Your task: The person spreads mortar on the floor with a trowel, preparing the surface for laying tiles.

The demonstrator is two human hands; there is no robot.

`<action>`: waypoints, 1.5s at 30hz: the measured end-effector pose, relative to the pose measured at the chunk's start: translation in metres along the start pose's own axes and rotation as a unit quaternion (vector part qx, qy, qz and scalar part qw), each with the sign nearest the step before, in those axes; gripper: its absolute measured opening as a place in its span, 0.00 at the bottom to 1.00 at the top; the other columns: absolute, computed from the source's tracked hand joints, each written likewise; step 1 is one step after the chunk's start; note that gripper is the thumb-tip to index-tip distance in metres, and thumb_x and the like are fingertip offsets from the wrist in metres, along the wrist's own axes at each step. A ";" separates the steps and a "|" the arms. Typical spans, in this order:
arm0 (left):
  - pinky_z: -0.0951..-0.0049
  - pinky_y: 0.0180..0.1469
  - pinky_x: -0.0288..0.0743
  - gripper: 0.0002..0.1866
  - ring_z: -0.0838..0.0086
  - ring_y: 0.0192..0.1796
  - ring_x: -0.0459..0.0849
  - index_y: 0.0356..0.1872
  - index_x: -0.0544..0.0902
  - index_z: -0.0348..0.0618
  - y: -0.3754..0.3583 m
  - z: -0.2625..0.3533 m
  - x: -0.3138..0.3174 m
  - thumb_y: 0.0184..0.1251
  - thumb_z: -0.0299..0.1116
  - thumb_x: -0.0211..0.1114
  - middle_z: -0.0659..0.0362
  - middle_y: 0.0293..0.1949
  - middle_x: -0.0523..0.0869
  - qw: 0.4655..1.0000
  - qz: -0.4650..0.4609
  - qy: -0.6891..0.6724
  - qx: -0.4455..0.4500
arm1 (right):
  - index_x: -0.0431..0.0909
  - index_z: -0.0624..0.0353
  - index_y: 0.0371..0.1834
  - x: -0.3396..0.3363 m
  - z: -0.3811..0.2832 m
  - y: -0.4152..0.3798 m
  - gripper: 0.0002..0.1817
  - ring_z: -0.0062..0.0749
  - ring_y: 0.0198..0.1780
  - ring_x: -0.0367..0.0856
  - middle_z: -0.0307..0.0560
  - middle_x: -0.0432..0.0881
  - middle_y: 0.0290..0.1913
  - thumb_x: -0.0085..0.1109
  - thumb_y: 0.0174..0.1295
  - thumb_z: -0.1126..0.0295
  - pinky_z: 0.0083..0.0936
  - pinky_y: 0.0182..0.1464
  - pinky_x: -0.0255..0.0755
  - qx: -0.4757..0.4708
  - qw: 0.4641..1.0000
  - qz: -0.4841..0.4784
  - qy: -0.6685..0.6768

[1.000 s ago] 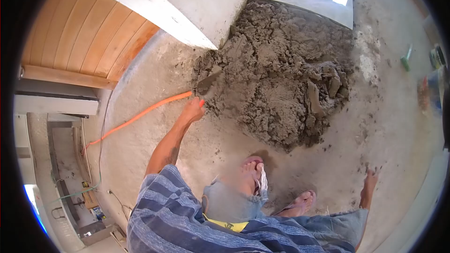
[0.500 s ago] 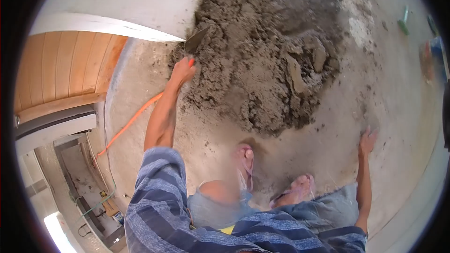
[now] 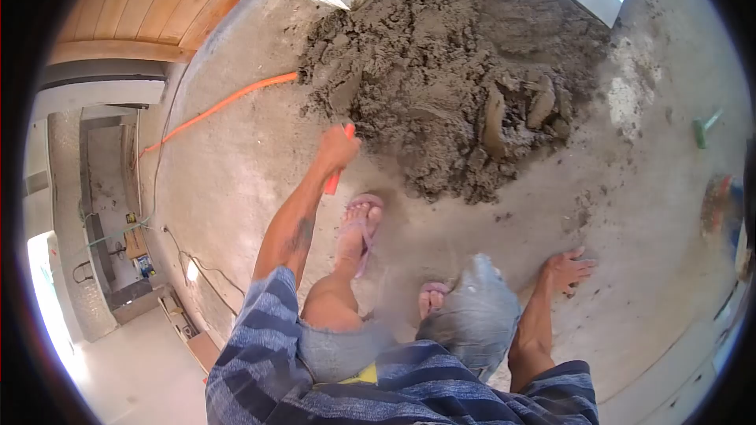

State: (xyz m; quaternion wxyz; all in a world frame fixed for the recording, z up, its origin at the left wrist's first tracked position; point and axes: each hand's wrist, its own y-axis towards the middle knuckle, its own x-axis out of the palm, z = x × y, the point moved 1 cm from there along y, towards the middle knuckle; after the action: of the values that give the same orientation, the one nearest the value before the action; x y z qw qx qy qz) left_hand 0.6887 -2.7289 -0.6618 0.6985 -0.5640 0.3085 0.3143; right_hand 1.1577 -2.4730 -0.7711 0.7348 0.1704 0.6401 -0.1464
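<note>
Trowel (image 3: 344,97) drawn nearer along left edge of mortar heap (image 3: 441,71), so working spot seemingly shifts to heap's near-left side. Left hand (image 3: 339,148) clenched round orange handle (image 3: 331,182); right hand (image 3: 568,269) unclenched, fingers spread, nearer than heap.

Upper garment: shirt (image 3: 402,386), woven-look, broad dark navy bands alternating with mottled lighter blue; the banding continues over the left sleeve (image 3: 266,323) and right sleeve (image 3: 557,393), both short. Lower garment: faded pale-blue denim shorts (image 3: 476,319); yellow patch (image 3: 362,375) at waist. Footwear: pinkish sandals (image 3: 366,200), narrow straps
</note>
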 end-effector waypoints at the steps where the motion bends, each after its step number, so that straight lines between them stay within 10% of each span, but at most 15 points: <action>1: 0.54 0.52 0.73 0.20 0.45 0.50 0.81 0.43 0.76 0.27 -0.013 -0.004 0.020 0.54 0.34 0.59 0.33 0.43 0.81 0.999 0.020 0.012 0.042 | 0.54 0.49 0.74 0.001 0.002 0.001 0.36 0.40 0.74 0.56 0.49 0.57 0.74 0.29 0.70 0.39 0.61 0.62 0.56 0.001 1.000 0.006 -0.003; 11: 0.52 0.55 0.71 0.21 0.41 0.51 0.79 0.49 0.67 0.25 -0.129 0.060 0.041 0.57 0.31 0.54 0.30 0.45 0.79 0.976 -0.073 0.085 0.184 | 0.53 0.47 0.74 0.030 0.008 0.010 0.37 0.34 0.76 0.51 0.44 0.53 0.76 0.27 0.68 0.37 0.61 0.63 0.52 0.007 0.999 0.032 -0.013; 15: 0.53 0.53 0.73 0.21 0.42 0.49 0.81 0.48 0.66 0.24 -0.114 0.037 0.051 0.58 0.31 0.54 0.31 0.43 0.80 0.987 -0.002 0.024 0.157 | 0.53 0.48 0.74 0.027 0.014 0.004 0.36 0.37 0.76 0.51 0.46 0.52 0.76 0.29 0.70 0.39 0.62 0.63 0.51 -0.014 0.999 0.041 0.001; 17: 0.54 0.51 0.74 0.21 0.43 0.47 0.82 0.47 0.66 0.22 -0.103 0.027 0.062 0.58 0.32 0.55 0.31 0.41 0.81 0.987 0.054 -0.047 0.141 | 0.52 0.50 0.74 0.056 0.021 0.009 0.36 0.38 0.76 0.50 0.47 0.51 0.76 0.30 0.70 0.40 0.64 0.63 0.50 -0.079 0.960 0.183 -0.195; 20: 0.55 0.47 0.77 0.22 0.43 0.43 0.83 0.46 0.66 0.21 -0.133 0.043 0.071 0.57 0.33 0.56 0.32 0.38 0.82 0.965 -0.058 -0.255 -0.031 | 0.50 0.51 0.75 0.051 0.019 0.021 0.36 0.39 0.76 0.48 0.49 0.49 0.76 0.31 0.70 0.41 0.66 0.64 0.48 -0.189 0.972 0.135 0.045; 21: 0.56 0.45 0.77 0.21 0.43 0.42 0.83 0.45 0.67 0.21 -0.142 0.049 0.084 0.57 0.32 0.56 0.33 0.37 0.82 0.969 -0.060 -0.239 -0.020 | 0.50 0.52 0.75 0.041 0.015 0.020 0.36 0.40 0.76 0.47 0.49 0.49 0.77 0.31 0.70 0.42 0.67 0.65 0.47 -0.217 0.950 0.070 0.213; 29: 0.53 0.45 0.76 0.18 0.41 0.42 0.82 0.42 0.67 0.23 -0.177 0.107 0.149 0.57 0.31 0.57 0.31 0.37 0.81 0.981 0.047 -0.167 0.087 | 0.47 0.49 0.76 0.020 -0.013 -0.019 0.37 0.38 0.78 0.39 0.45 0.44 0.78 0.29 0.70 0.40 0.66 0.68 0.40 -0.209 0.973 -0.028 0.094; 35: 0.48 0.50 0.72 0.20 0.37 0.46 0.80 0.45 0.64 0.25 -0.192 0.157 0.190 0.58 0.31 0.56 0.29 0.40 0.79 0.970 -0.053 -0.198 0.128 | 0.48 0.49 0.76 0.013 -0.014 -0.012 0.36 0.37 0.78 0.39 0.44 0.43 0.78 0.29 0.71 0.42 0.67 0.67 0.40 -0.188 0.976 -0.039 0.107; 45: 0.52 0.32 0.76 0.22 0.47 0.30 0.83 0.41 0.69 0.35 -0.147 0.083 0.072 0.67 0.49 0.57 0.43 0.24 0.82 0.911 0.087 0.106 0.389 | 0.51 0.52 0.74 -0.008 -0.014 -0.017 0.34 0.38 0.77 0.43 0.47 0.48 0.77 0.34 0.71 0.45 0.64 0.66 0.46 -0.193 0.973 -0.054 0.112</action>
State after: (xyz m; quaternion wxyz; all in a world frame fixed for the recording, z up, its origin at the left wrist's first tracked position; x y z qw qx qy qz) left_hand 0.8549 -2.6655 -0.6170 0.7958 -0.2487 0.5261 0.1675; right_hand 1.1373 -2.4821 -0.7662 0.6684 0.0061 0.7428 -0.0394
